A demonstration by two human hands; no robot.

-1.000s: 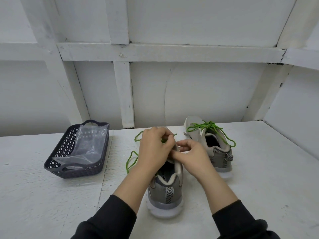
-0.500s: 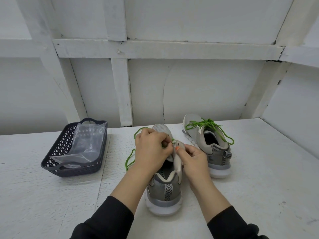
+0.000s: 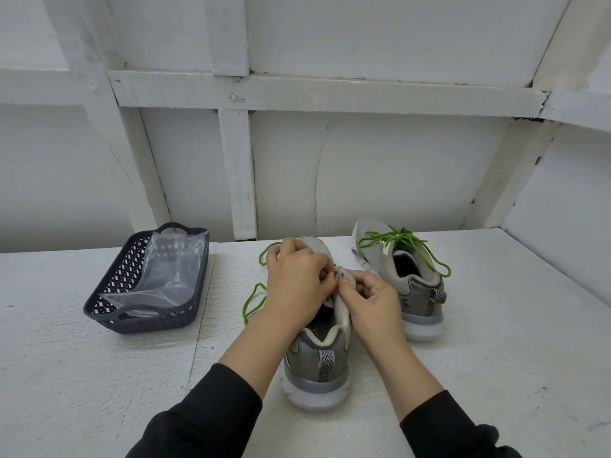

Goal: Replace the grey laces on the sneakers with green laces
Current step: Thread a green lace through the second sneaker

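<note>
Two grey sneakers stand on the white table. The near sneaker (image 3: 317,361) has its heel toward me. My left hand (image 3: 296,285) lies over its lacing area with fingers curled, pinching the green lace (image 3: 253,302), which loops out to the left onto the table. My right hand (image 3: 373,300) grips the sneaker's upper edge near the eyelets, thumb and finger pinched close to the left fingertips. The eyelets and the lace end are hidden under my hands. The far sneaker (image 3: 400,279) at the right is laced with a green lace (image 3: 403,239) whose loose ends hang over it.
A dark plastic basket (image 3: 109,312) holding a clear plastic bag (image 3: 168,272) sits at the left of the table (image 3: 512,342). A white panelled wall rises right behind the sneakers.
Both hands have shifted slightly on the near sneaker; my right fingertips moved up to meet the left ones at the eyelets. The lace loop at the left barely moved.
</note>
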